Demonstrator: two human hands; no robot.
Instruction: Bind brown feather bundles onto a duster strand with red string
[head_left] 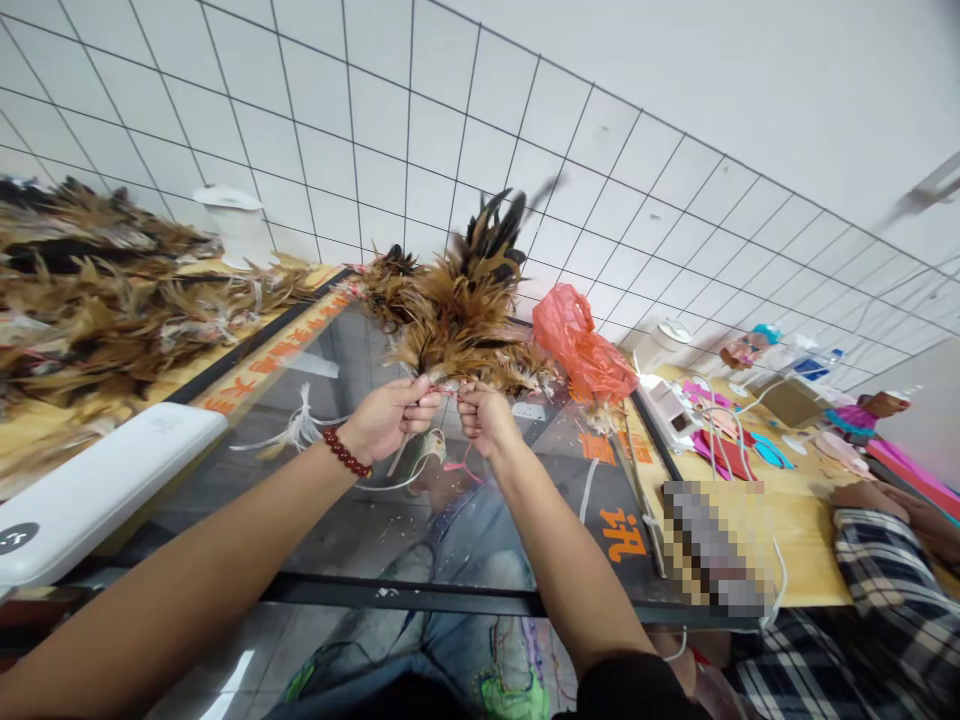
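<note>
Both of my hands meet at the near end of a bundle of brown and black feathers (457,310) above a glass tabletop (330,500). My left hand (397,412), with a dark red bead bracelet (346,455) on its wrist, is closed in a pinch at the feathers' base. Close beside it, my right hand (486,415) is closed too, its fingers curled at the same base. A little reddish thread or binding shows between the fingertips, partly hidden. A bunch of white strings (301,430) lies left of my left hand.
More feathers (127,310) cover the left side. A long white device (120,490) lies front left. Right of the feathers sits a red plastic bag (581,345). A wire grid (465,120) stands behind. At far right, another person's plaid sleeve (885,570) rests near coloured pieces.
</note>
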